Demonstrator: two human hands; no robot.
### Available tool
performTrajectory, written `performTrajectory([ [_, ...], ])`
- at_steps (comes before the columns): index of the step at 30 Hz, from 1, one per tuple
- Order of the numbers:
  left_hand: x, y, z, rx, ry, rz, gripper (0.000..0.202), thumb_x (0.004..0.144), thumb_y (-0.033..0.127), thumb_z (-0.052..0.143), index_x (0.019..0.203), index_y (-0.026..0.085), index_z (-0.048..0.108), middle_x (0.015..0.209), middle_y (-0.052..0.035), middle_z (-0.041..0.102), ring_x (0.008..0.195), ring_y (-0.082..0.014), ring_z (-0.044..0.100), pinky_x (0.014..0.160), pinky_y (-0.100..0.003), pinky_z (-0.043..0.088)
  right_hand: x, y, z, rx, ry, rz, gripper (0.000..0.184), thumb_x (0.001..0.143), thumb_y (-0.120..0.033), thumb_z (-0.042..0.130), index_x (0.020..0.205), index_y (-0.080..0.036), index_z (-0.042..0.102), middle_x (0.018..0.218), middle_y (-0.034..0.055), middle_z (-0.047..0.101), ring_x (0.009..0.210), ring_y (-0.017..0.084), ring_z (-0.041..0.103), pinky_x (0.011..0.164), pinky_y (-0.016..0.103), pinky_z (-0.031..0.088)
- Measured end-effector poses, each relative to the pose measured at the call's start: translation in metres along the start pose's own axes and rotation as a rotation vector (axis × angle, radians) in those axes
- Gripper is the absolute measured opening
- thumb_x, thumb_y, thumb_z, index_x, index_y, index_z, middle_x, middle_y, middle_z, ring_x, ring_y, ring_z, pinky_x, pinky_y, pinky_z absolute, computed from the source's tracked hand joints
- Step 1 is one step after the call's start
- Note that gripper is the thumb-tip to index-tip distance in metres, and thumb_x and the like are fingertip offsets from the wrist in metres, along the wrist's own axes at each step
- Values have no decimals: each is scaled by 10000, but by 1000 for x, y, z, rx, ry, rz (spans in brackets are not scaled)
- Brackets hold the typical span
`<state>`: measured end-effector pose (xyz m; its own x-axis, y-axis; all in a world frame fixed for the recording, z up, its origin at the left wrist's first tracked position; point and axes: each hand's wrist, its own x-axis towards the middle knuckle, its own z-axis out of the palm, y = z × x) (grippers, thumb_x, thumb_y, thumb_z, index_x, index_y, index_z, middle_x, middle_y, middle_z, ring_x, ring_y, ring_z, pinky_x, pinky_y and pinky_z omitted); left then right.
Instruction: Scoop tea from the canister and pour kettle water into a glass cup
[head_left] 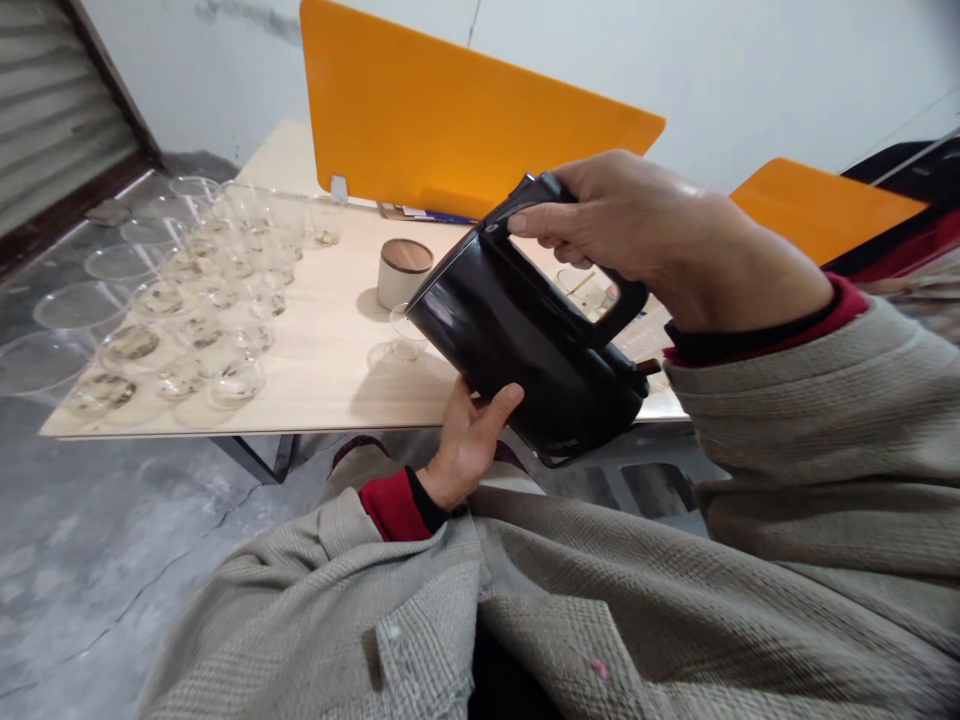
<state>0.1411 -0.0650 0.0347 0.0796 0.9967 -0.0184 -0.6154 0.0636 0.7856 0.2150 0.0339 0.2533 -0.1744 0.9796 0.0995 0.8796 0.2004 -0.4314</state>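
A black electric kettle (517,340) is tilted with its spout down to the left, over a small clear glass cup (406,338) on the pale wooden table (330,380). My right hand (645,235) grips the kettle's handle from above, thumb on the lid. My left hand (469,440) supports the kettle's underside with its fingers against the body. I cannot see any liquid leaving the spout.
Several clear glass cups (202,300), some with dregs, are grouped on the table's left part. A beige canister with a wooden lid (403,270) stands behind the small cup. Orange dividers (450,120) rise at the table's back. Another glass (585,290) sits behind the kettle.
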Motion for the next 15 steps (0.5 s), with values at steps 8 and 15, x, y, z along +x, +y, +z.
performTrajectory([
  [8,-1,2,1,5,7,-23,782,818,655,869,1416,222,610,1447,-149,711,1326,-350,676,1103,-534,577,-6,-10,0,-79,25,58,356,1032,-205,695,705,-197,556,630,-62,533,530,58,450,563,279,336],
  [15,-2,2,2,9,14,-13,759,821,655,866,1393,215,631,1427,-147,721,1312,-344,683,1080,-508,589,-4,-7,-1,-75,20,40,325,1005,-231,712,718,-208,560,637,-49,557,537,77,453,557,300,318],
])
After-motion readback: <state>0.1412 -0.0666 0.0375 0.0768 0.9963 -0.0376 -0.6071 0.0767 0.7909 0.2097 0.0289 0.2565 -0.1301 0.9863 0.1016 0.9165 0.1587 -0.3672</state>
